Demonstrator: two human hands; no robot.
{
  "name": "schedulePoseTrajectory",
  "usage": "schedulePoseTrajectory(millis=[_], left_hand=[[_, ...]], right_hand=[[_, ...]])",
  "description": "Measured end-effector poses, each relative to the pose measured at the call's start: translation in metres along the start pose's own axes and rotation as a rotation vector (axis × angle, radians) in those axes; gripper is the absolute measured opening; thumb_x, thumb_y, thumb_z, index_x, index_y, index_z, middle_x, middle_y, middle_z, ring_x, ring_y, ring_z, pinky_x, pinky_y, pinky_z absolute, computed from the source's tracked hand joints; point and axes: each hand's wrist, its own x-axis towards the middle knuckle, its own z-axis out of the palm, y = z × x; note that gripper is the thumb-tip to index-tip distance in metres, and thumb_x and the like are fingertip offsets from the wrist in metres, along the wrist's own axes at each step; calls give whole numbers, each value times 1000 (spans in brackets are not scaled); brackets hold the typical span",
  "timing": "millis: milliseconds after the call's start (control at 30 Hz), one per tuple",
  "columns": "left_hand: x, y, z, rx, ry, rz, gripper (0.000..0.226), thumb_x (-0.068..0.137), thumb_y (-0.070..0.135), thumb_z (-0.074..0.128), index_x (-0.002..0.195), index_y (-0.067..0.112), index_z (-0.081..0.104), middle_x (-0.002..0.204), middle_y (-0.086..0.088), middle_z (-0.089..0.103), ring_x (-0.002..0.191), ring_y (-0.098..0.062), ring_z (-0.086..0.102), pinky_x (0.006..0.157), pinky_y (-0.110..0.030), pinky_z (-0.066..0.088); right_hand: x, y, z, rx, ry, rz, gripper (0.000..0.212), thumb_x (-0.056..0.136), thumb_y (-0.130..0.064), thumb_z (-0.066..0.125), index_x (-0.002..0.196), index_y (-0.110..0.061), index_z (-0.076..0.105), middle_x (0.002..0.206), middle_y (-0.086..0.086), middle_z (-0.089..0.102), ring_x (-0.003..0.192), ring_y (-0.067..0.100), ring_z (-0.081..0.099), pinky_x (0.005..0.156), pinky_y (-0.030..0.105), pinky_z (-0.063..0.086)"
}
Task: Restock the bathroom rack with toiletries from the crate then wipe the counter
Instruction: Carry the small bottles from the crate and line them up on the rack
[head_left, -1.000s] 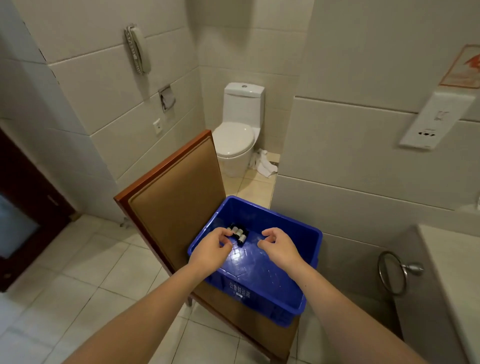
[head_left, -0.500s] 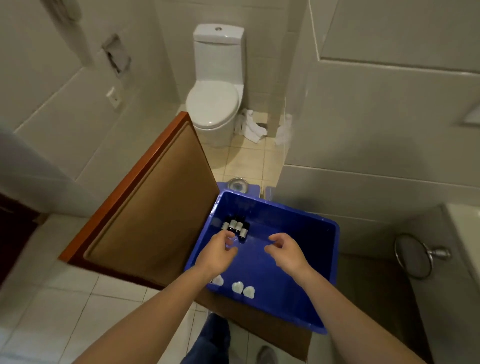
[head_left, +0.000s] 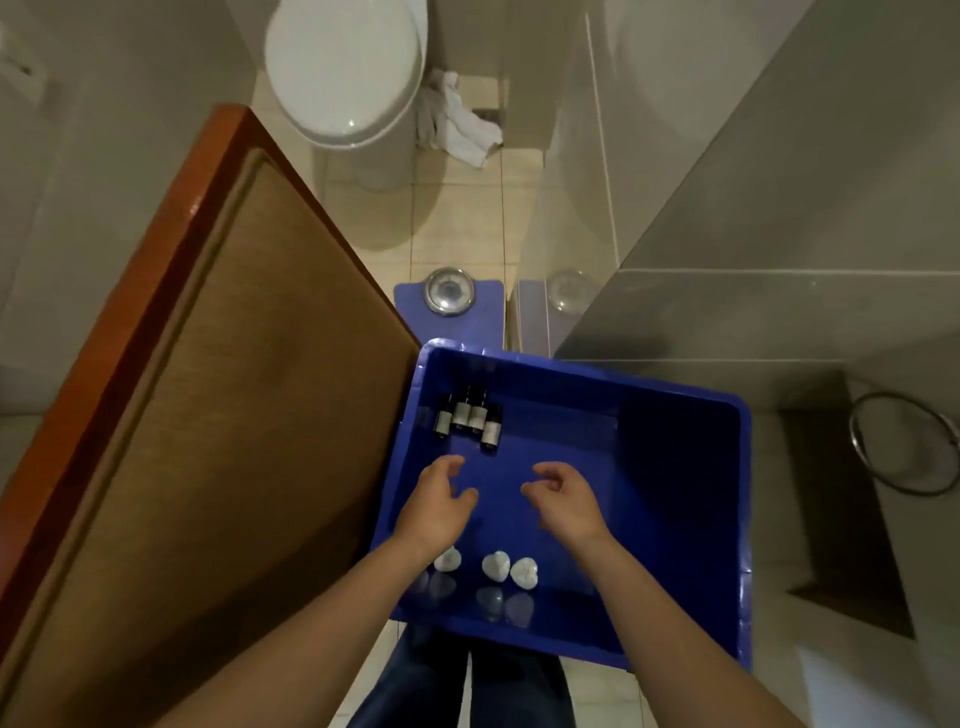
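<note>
Blue crate (head_left: 571, 366) had four little dark bottles (head_left: 470, 418) and three white lumps (head_left: 496, 565) in it, left hand (head_left: 434, 506) and right hand (head_left: 569, 501) hovering inside, loosely curled, holding nothing.

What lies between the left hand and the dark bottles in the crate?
Nothing: the head view shows only bare crate floor between left hand and bottles.

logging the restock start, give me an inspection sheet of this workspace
surface: blue crate beside a chair back
job's things: four small dark bottles in the crate's far left corner; three white packets by its near wall
clutter: white cloth crumpled by the toilet
grippers: left hand and right hand over the crate floor, fingers loosely curled, holding nothing
cables: nothing seen
surroundings: blue scale beyond the crate, towel ring at right
</note>
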Motion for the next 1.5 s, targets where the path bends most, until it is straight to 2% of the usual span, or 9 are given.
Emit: schedulePoseTrajectory(millis=[200, 567, 767, 900, 1033, 1267, 1367, 1467, 1500], left_hand=[[46, -16, 17, -94, 23, -36, 51, 97, 21, 55, 144, 21, 36, 145, 0, 40, 127, -17, 46, 96, -28, 43], [128, -28, 43, -108, 143, 78, 48, 96, 7, 51, 141, 20, 42, 143, 1, 45, 131, -13, 43, 102, -21, 34], [148, -28, 58, -111, 171, 82, 48, 94, 2, 48, 140, 14, 43, 145, -2, 45, 134, -17, 42, 111, -28, 33], [149, -27, 60, -50, 199, 103, 48, 93, 4, 50, 139, 13, 43, 143, -2, 47, 130, -18, 45, 104, -25, 36], [150, -23, 63, -77, 203, 91, 48, 91, 2, 51, 138, 13, 44, 140, -6, 47, 126, -21, 49, 106, -37, 42], [155, -26, 70, -103, 182, 17, 51, 92, 6, 52, 142, 13, 40, 141, -9, 47, 124, -25, 51, 104, -43, 43], [151, -29, 76, -203, 137, -52, 50, 96, 14, 53, 143, 13, 38, 134, -9, 52, 117, -24, 55, 102, -45, 45], [145, -33, 84, -256, 139, -76, 41, 98, 18, 51, 138, 11, 43, 126, -10, 57, 110, -24, 59, 99, -42, 47], [145, -34, 86, -273, 158, -87, 37, 99, 19, 50, 135, 10, 46, 121, -9, 59, 106, -24, 60, 96, -39, 48]], right_hand=[[56, 8, 17, 90, -6, 60, 32, 92, -14, 60, 123, -13, 52, 105, 6, 61, 91, 18, 59, 86, 39, 51], [145, 19, 37, 200, -6, 67, 37, 92, -8, 57, 129, -9, 52, 110, 8, 62, 94, 16, 56, 91, 37, 49], [166, 16, 43, 194, -8, 44, 39, 90, -7, 57, 129, -6, 51, 103, 8, 62, 87, 16, 56, 81, 33, 49], [175, 15, 46, 177, 3, 24, 31, 90, -4, 55, 120, -10, 57, 94, 7, 63, 82, 17, 57, 74, 32, 47], [179, 15, 47, 117, 4, -1, 28, 88, -2, 54, 113, -14, 57, 96, 10, 66, 81, 21, 59, 72, 36, 48], [183, 21, 48, 68, -5, -18, 21, 85, 1, 53, 96, -13, 62, 86, 11, 67, 75, 22, 59, 69, 37, 49], [183, 27, 48, 30, -31, -27, 22, 88, -2, 55, 108, -3, 65, 85, 8, 66, 72, 17, 59, 67, 32, 49], [179, 33, 48, 34, -51, -40, 18, 91, -6, 57, 108, -3, 64, 77, 0, 62, 63, 10, 55, 56, 19, 44], [178, 35, 49, 35, -52, -44, 17, 92, -7, 58, 107, -3, 64, 77, 1, 62, 64, 12, 55, 56, 20, 45]])
